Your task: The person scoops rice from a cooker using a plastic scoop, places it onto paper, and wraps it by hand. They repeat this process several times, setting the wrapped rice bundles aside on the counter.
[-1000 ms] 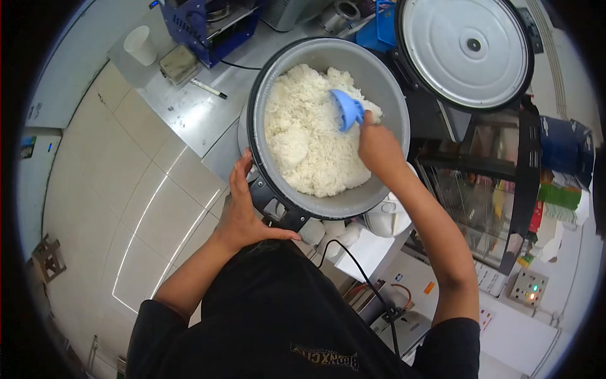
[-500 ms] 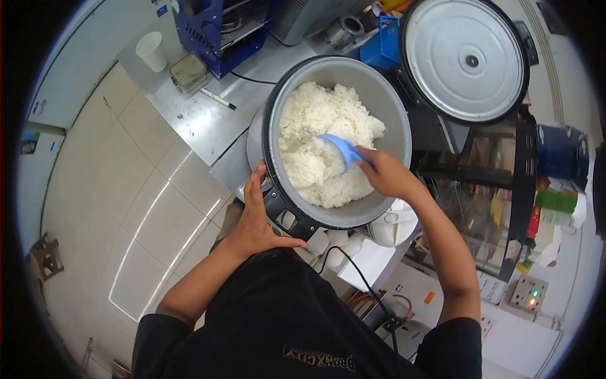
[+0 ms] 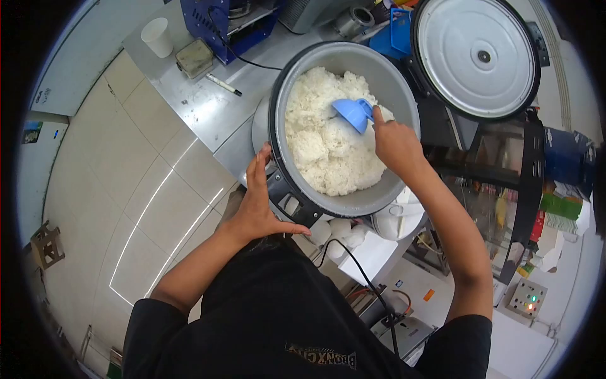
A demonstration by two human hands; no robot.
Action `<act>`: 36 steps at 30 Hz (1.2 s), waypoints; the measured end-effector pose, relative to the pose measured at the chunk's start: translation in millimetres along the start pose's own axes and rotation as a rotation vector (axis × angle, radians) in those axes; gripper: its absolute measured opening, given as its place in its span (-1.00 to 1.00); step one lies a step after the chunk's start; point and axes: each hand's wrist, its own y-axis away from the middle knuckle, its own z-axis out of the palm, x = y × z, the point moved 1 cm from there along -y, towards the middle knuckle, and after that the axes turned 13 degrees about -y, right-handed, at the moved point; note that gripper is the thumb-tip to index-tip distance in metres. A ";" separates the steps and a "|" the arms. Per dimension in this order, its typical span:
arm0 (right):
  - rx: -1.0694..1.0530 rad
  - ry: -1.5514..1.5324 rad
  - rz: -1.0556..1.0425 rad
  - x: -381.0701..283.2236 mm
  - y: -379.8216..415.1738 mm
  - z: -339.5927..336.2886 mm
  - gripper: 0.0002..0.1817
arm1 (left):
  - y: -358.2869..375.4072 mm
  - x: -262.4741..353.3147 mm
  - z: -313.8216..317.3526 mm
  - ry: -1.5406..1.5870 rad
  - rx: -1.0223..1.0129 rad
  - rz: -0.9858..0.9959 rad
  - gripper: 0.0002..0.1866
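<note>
- Right grip (image 3: 398, 148): fingers closed round the handle of the blue scoop (image 3: 351, 114), index finger along it toward the bowl.
- Scoop is inside the cooker, bowl over the rice; can't tell whether it touches.
- Scoop reads as light, stiff plastic; loaded, likely bowl-heavy. Best hold: handle, close to the bowl. Starchy film could make it slick.
- Rice (image 3: 338, 167): soft, clumpy, probably sticky; heaped unevenly, grains crush easily.
- Left grip (image 3: 254, 211): thumb and fingers spread apart, set against the black cooker handle (image 3: 293, 201), not wrapped round it.
- Rice cooker (image 3: 404, 95): rigid, likely heavy when this full; side handle is the place to steady it.
- Further out: round lid (image 3: 476, 54) swung open beside the pot; marker (image 3: 223, 84) and white cup (image 3: 157, 36) on the steel tabletop (image 3: 202, 120).
</note>
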 end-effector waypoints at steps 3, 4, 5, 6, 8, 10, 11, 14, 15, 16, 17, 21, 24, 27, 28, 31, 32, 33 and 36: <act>-0.025 -0.030 -0.034 -8.0 6.1 2.4 -0.45 | -1.2 0.6 1.1 0.023 0.025 0.022 0.84; -0.027 -0.029 -0.029 -10.6 9.8 4.6 -0.45 | -1.6 1.8 1.1 0.028 0.022 0.024 0.84; -0.065 -0.081 -0.077 -14.7 14.0 8.4 -0.42 | -2.0 2.8 0.0 0.006 0.014 0.022 0.84; -0.102 -0.134 -0.124 -21.0 18.3 10.6 -0.40 | -2.0 3.6 -1.8 -0.017 0.005 0.022 0.84; -0.167 -0.135 -0.105 -45.5 30.6 6.8 -0.43 | -0.9 5.3 -3.6 -0.025 0.002 0.020 0.84; -0.287 -0.177 -0.048 -54.6 40.6 8.8 -0.53 | 0.0 4.7 -2.4 -0.033 0.000 0.014 0.84; -0.290 -0.176 -0.048 -52.9 47.0 10.9 -0.53 | 1.4 4.3 -1.0 -0.011 0.007 0.021 0.85; -0.432 -0.317 -0.018 -48.8 63.9 6.8 -0.62 | 4.0 4.7 -2.0 0.006 0.009 0.025 0.85; -0.474 -0.353 0.017 -52.0 70.6 -3.7 -0.65 | 4.4 6.9 -1.8 0.006 -0.002 0.023 0.84; -0.518 -0.391 0.056 -52.8 74.8 -9.3 -0.68 | 4.9 9.7 -2.0 0.011 -0.003 0.021 0.84; -0.519 -0.397 0.067 -49.8 75.6 -1.1 -0.68 | 5.6 12.7 -3.8 -0.026 -0.019 -0.005 0.86; -0.595 -0.602 0.062 -26.4 46.8 10.7 -0.63 | 5.8 9.6 -2.0 -0.041 -0.033 -0.016 0.88; -0.792 -0.875 0.244 -9.5 46.4 -3.4 -0.58 | 3.8 5.5 0.2 0.005 0.007 0.014 0.82; -0.789 -1.046 0.330 6.5 58.2 -22.8 -0.52 | -0.9 4.6 -2.5 -0.044 -0.028 0.003 0.87; -0.663 -1.075 0.342 13.1 61.9 -27.1 -0.52 | -1.2 4.0 -2.7 -0.042 -0.030 0.004 0.87; -0.446 -1.085 0.338 20.9 64.6 -26.9 -0.54 | -4.5 2.6 -3.1 -0.033 -0.031 0.023 0.88; -0.161 -0.953 0.173 20.2 62.7 -17.7 -0.54 | -4.3 2.8 -3.5 -0.037 -0.042 0.003 0.88; 0.117 -0.805 0.011 16.8 61.5 -8.6 -0.55 | -4.1 3.4 -3.7 -0.041 -0.055 -0.017 0.88; 0.136 -0.375 0.008 -17.4 62.9 -4.0 -0.47 | -2.8 3.8 -1.6 -0.017 -0.006 0.007 0.82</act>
